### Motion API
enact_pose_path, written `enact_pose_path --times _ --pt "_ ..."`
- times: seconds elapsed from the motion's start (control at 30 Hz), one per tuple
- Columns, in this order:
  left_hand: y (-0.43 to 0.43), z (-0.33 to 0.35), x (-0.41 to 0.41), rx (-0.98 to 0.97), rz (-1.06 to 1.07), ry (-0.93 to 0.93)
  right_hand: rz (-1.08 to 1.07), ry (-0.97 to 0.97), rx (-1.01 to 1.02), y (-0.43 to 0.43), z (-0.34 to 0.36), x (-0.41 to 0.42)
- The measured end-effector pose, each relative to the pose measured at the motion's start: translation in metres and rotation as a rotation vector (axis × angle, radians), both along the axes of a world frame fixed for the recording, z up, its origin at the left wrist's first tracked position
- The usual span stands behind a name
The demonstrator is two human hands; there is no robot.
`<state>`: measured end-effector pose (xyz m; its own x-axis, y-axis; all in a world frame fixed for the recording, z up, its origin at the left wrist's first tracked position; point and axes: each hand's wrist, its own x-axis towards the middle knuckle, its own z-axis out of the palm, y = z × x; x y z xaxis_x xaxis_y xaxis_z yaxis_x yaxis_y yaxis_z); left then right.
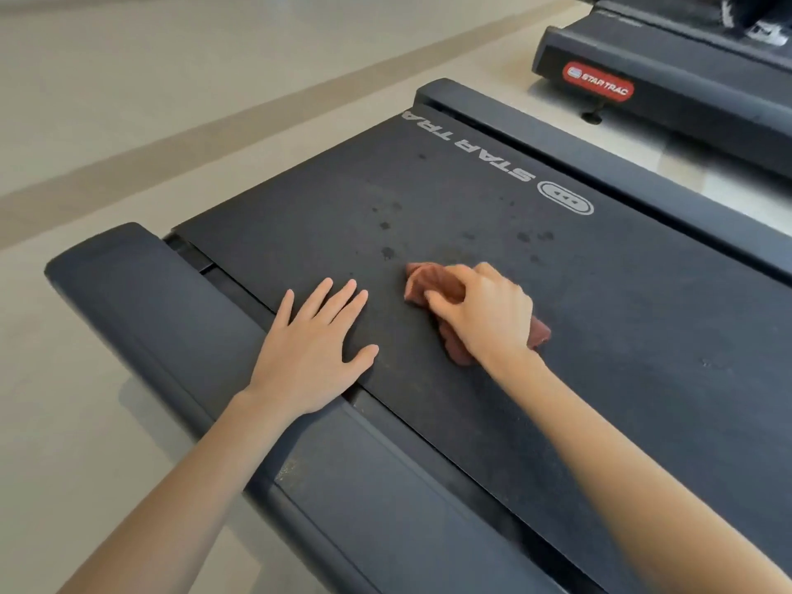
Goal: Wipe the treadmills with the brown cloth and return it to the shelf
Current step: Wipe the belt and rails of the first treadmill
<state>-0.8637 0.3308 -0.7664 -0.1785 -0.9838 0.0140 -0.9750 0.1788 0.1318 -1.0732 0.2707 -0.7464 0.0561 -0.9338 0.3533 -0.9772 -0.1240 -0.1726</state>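
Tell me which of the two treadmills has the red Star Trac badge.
The far treadmill at upper right: its end carries the red badge. The near treadmill, under the brown cloth, shows only pale lettering on its belt.

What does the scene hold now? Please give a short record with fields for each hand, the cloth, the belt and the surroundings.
left hand: flat, fingers spread, rests on the belt edge
right hand: holds the bunched brown cloth, pressed on the belt
belt: black, dark spots beyond the cloth
surroundings: second treadmill at upper right, pale floor
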Motion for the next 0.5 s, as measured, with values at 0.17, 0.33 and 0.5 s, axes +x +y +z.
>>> enact_pose_path --times 0.17,0.33,0.5 --pt "-0.003 -0.002 0.002 -0.019 0.151 0.000 0.506 -0.047 0.012 0.060 -0.003 -0.025" --pt "-0.003 -0.001 0.003 0.000 0.137 -0.001 0.095 0.017 0.077 -0.059 0.005 -0.010" --pt "-0.008 0.003 0.040 0.043 -0.020 0.010 0.201 -0.018 -0.078 0.002 -0.006 0.012"
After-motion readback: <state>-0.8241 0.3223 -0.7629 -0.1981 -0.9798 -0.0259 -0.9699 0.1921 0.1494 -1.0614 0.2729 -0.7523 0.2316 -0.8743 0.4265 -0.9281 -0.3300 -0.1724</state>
